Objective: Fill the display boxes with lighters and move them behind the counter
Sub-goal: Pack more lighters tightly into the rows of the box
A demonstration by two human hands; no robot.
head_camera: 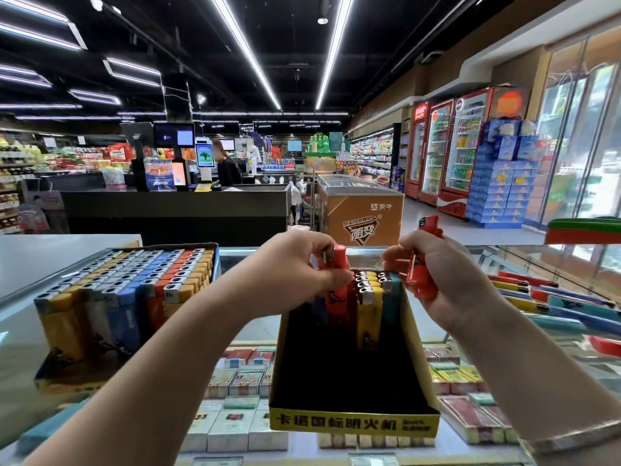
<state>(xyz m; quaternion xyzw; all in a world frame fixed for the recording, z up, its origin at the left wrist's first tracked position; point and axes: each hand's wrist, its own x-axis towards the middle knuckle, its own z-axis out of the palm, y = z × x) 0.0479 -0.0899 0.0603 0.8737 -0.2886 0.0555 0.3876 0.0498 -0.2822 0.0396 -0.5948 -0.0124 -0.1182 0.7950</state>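
The person stands at a glass counter (27, 317) with two display boxes on it. The full box (111, 297) sits toward the counter's left edge, packed with upright lighters. The open box (349, 381) stands at the middle of the near edge and is mostly bare; only a few yellow lighters (369, 297) and a teal one stand against its far wall.

The left hand (295, 264) has its fingers curled, pinching an orange-red lighter (336, 280) by its upper part and holding it upright at the far row, just beside the yellow ones. The right hand (433, 267) grips a red lighter (421, 264) in curled fingers, held above the box's far right corner. More loose lighters (554, 304) lie on the glass toward the right edge.

The row is short and has nothing bracing it on the near side, so a nudge from the incoming lighter would likely tip the standing ones forward into the bare part of the box. The light cardboard box could also slide on the glass if pressed, since neither hand steadies it.
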